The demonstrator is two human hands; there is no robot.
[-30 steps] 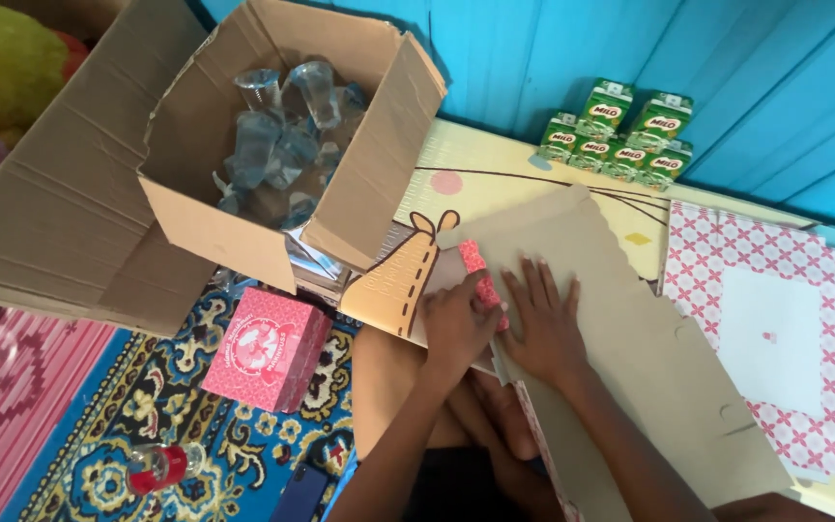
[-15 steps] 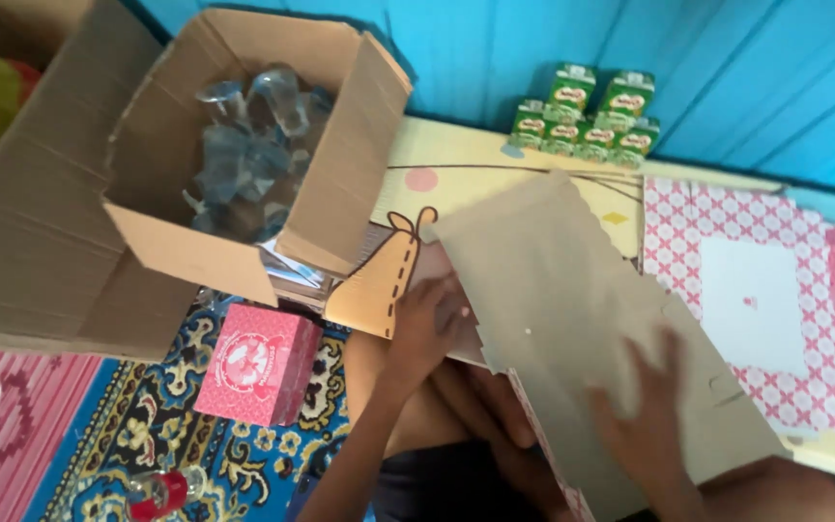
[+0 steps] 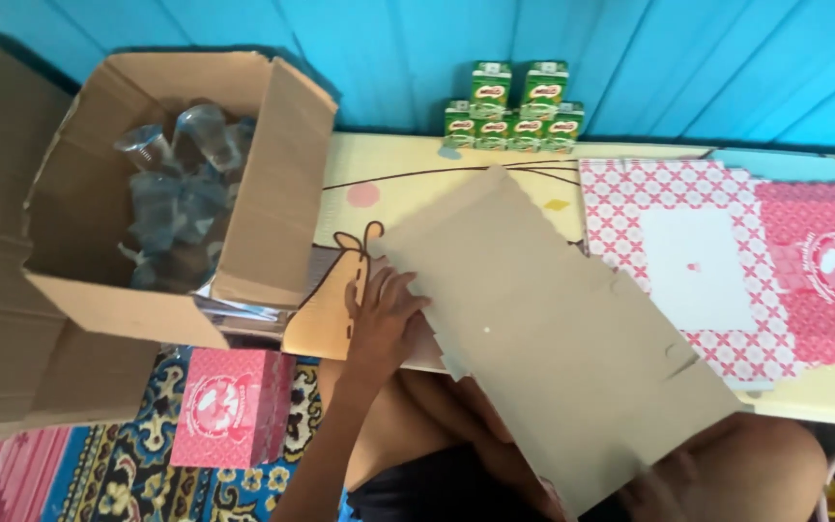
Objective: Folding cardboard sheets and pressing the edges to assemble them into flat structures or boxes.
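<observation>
I see my left hand (image 3: 379, 314) lying palm down with its fingers (image 3: 400, 290) spread and curled over the near-left edge of a large flat sheet of brown-grey cardboard (image 3: 553, 329), pinching nothing, only pressing it. My right hand (image 3: 654, 493) shows only as a blur under the low corner of the sheet, at the bottom of the view; I cannot tell whether it grips or merely props the board, though propping seems likelier.

The sheet lies tilted across my lap and over the edge of a pale yellow mat with a cartoon drawing (image 3: 408, 179), just right of my left hand. Its long axis runs diagonally, from the upper-left corner beyond my left hand, toward the blue wall, down to the lower-right corner near my right hand. The short edge by my left hand has notched flaps.

To handle it well, I judge the left hand should hold the edge flat and firm while the right steadies the far corner, so the board turns without buckling.

To the left of my left hand stands an open brown cardboard box of clear plastic cups (image 3: 176, 193); below it sits a pink printed carton (image 3: 229, 406).
</observation>
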